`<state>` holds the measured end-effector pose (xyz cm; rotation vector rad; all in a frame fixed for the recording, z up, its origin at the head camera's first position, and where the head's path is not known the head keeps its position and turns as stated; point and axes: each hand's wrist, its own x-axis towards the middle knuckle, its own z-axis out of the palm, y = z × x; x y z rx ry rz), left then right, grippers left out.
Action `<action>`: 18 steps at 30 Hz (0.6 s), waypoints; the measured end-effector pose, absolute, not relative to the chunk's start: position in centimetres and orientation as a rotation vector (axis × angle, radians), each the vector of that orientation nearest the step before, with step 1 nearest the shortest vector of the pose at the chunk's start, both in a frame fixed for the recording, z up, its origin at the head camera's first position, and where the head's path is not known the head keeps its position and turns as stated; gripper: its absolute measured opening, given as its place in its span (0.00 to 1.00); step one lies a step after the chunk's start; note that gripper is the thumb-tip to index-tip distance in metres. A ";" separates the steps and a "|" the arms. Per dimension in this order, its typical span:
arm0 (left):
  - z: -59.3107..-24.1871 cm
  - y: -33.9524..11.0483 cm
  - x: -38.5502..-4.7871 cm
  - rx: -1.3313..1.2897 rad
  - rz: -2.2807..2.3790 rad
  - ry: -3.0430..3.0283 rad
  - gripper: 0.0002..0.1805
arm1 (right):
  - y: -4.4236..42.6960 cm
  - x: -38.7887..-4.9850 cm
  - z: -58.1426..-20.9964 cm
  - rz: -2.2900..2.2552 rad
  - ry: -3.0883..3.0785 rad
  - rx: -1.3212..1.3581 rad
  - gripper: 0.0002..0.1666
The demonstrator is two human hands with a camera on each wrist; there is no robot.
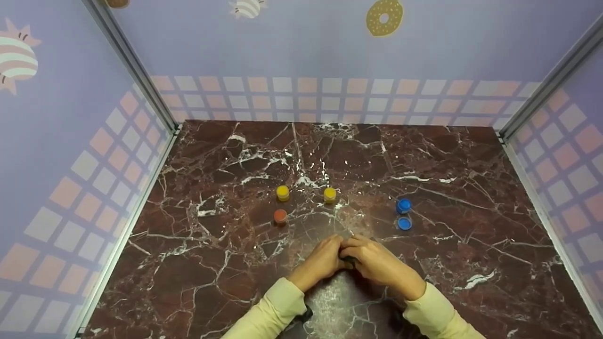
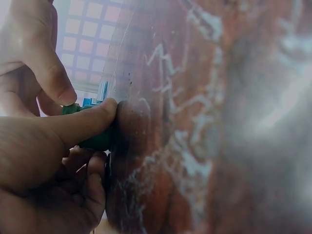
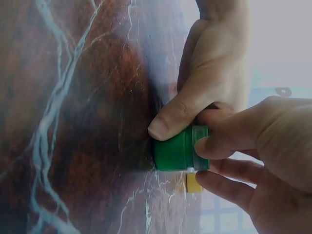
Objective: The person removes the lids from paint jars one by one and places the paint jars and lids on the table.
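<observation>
A small green paint pot with a clear-rimmed lid stands on the marble-patterned table, between the two hands. My left hand grips the pot's body, its thumb along the side near the base. With thumb and fingers, my right hand pinches the lid from above. In the head view the hands cover most of the pot, which shows only as a dark patch. The left wrist view has the green pot partly behind the left thumb. Whether the lid is loose cannot be told.
Beyond the hands stand two yellow pots and an orange-brown pot. To the right is a blue pot, with a round blue lid lying just in front. Patterned panels enclose the table's back and sides.
</observation>
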<state>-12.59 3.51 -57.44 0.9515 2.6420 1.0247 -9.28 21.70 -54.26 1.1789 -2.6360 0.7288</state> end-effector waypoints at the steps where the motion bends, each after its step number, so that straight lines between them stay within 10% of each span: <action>1: -57.5 3.5 -12.6 0.953 1.026 2.642 0.21 | 21.7 -9.3 -54.3 0.732 -2.634 1.180 0.22; 18: -57.5 3.4 -12.7 0.939 1.067 2.614 0.21 | 21.1 -8.6 -52.8 1.096 -2.685 0.238 0.06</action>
